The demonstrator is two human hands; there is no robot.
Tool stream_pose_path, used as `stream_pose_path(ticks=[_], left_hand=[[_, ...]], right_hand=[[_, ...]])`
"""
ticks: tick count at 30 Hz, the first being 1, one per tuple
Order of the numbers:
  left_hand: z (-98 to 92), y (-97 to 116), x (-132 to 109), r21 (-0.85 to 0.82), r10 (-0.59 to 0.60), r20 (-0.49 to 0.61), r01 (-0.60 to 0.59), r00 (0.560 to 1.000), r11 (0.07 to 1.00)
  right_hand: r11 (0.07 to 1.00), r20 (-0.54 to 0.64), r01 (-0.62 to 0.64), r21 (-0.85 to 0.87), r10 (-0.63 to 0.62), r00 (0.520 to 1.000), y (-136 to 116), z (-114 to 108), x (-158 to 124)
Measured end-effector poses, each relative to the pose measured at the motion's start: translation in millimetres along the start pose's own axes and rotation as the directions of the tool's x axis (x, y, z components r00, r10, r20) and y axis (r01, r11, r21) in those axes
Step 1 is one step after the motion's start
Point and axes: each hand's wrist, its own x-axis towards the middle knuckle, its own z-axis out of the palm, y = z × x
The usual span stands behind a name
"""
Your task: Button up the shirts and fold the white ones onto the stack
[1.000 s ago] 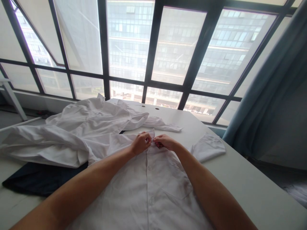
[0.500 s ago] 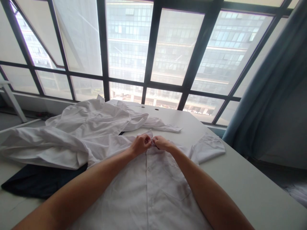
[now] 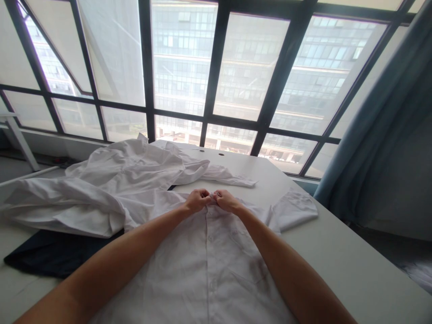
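Note:
A white short-sleeved shirt (image 3: 216,265) lies flat and front-up on the white table (image 3: 340,261), its button placket running toward me. My left hand (image 3: 197,200) and my right hand (image 3: 225,200) meet at the shirt's collar, knuckles almost touching. Both are closed in a pinch on the collar fabric at the top of the placket. The collar itself is mostly hidden behind my fingers. The shirt's right sleeve (image 3: 294,207) spreads out toward the table's right edge.
A crumpled heap of white garments (image 3: 111,184) covers the table's left and back. A dark navy cloth (image 3: 57,252) lies under it at the left. Large windows (image 3: 216,72) stand behind the table and a blue curtain (image 3: 381,130) hangs at the right.
My hands have drawn closer together at the collar and shifted slightly away from me; the collar point that stood up between them a second ago is now covered by my fingers.

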Motion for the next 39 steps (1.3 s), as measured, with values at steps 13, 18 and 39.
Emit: stream_pose_path(ticks=[13, 18, 39], left_hand=[[-5.2, -2.7, 1.3, 0.008, 0.2, -0.013, -0.2, 0.98, 0.98], [-7.3, -1.1, -1.4, 0.253, 0.215, -0.093, -0.186, 0.972, 0.95], [-32.5, -26.0, 12.4, 0.656, 0.016, -0.15, 0.087, 0.989, 0.75]], right_hand=[[0.991, 0.219, 0.031, 0.133, -0.06, 0.974, 0.5, -8.1, -10.1], [0.974, 0.142, 0.011, 0.228, -0.045, 0.989, 2.1, -5.8, -5.5], [0.956, -0.293, 0.223, -0.193, -0.273, 0.916, 20.4, -22.5, -3.8]])
